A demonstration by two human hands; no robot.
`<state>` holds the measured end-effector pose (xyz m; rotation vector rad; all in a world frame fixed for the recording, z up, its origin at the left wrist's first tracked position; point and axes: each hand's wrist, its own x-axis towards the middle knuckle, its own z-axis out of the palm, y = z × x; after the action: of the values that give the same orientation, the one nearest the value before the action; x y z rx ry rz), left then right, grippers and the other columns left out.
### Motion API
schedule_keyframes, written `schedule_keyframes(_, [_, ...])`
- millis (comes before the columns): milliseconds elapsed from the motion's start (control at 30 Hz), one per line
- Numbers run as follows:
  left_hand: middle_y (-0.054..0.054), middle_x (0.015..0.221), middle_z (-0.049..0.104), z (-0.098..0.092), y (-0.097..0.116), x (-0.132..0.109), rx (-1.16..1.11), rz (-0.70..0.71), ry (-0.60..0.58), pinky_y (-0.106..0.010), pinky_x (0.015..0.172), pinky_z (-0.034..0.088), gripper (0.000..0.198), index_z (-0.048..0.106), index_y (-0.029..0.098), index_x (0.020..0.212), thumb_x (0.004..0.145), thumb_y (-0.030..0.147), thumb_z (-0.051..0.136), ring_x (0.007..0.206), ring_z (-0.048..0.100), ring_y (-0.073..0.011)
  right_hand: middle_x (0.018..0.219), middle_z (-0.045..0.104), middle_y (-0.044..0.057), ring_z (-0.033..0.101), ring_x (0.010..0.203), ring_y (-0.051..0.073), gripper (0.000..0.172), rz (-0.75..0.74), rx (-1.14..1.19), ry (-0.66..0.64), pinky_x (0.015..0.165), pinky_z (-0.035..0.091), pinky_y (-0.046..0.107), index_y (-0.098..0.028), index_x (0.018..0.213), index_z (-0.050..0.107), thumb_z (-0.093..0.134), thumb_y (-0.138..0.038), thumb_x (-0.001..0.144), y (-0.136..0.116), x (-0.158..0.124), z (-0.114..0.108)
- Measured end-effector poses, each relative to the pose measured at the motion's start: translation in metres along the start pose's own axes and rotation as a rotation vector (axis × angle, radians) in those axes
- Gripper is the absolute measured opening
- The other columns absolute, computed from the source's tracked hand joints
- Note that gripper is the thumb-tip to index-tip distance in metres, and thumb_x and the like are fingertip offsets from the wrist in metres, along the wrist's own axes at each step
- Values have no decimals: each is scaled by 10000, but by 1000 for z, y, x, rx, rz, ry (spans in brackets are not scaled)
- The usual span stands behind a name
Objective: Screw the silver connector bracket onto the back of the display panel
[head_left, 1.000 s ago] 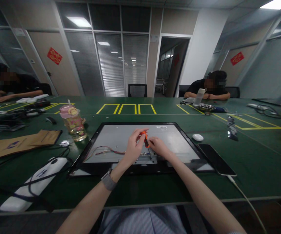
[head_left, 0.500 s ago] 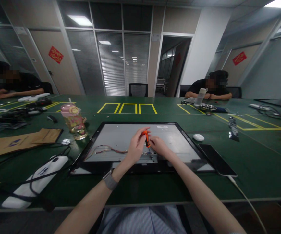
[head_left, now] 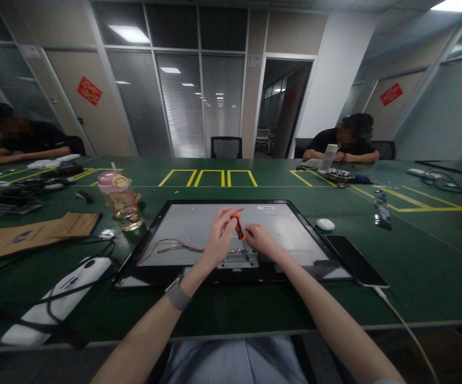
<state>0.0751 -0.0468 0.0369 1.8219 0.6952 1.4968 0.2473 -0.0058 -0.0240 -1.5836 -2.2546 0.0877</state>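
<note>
An orange-and-black screwdriver stands tilted over the panel, its shaft reaching down to a small circuit strip near the panel's front edge. My left hand has thumb and fingers on the handle, some fingers stretched out past it. Just right of the screwdriver, my right hand is closed, fingertips curled close to the shaft; whether they touch it or pinch something small is hidden. Beneath both hands lies a flat display panel, grey metal back up with a black frame. Thin coloured wires run from its left side towards the strip.
Left of the panel are a pink-lidded bottle, a brown paper bag and a white power strip with black cables. On the right lie a phone on a cable and a white case. People sit across the table.
My left hand and the screwdriver handle have shifted slightly left, the handle now leaning more. A small gap shows between the handle and my right hand, which has barely moved.
</note>
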Motion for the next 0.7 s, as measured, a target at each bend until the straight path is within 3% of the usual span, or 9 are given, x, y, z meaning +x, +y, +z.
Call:
schedule_keyframes(100, [-69,1092,583,-1,-2,1,-31,-4,-26,-318,895,474,308,596,208,1171,943,246,392,978,602,-165,802,663,66,583,805,166,218,18,-9,-20,710,350,238,-163,792,625,450,-198,917,-2,0,-3])
schedule_keyframes(300, [-44,949,572,0,1,1,75,34,9,-266,793,507,226,651,199,1053,849,271,587,891,585,-150,814,673,72,592,791,167,236,13,14,-18,699,358,240,-155,800,630,428,-180,920,-6,-2,-7])
schedule_keyframes(500, [-85,1095,574,2,5,-3,-13,33,-90,-291,854,513,314,567,198,1212,925,244,450,980,596,-160,861,687,83,609,830,172,250,9,57,-31,742,375,244,-157,839,650,414,-167,921,-6,-2,-7])
schedule_keyframes(633, [-33,912,557,4,4,-4,117,90,-10,-246,747,531,266,633,214,1113,855,265,588,817,577,-125,871,690,85,611,861,181,240,12,55,-29,776,377,254,-164,856,662,430,-171,916,-5,-1,-6])
schedule_keyframes(700, [-29,918,545,3,5,-4,156,117,1,-233,736,527,259,642,217,1101,849,250,594,821,569,-120,859,689,83,610,845,178,247,8,57,-28,769,379,252,-162,834,660,427,-170,917,-5,-1,-6])
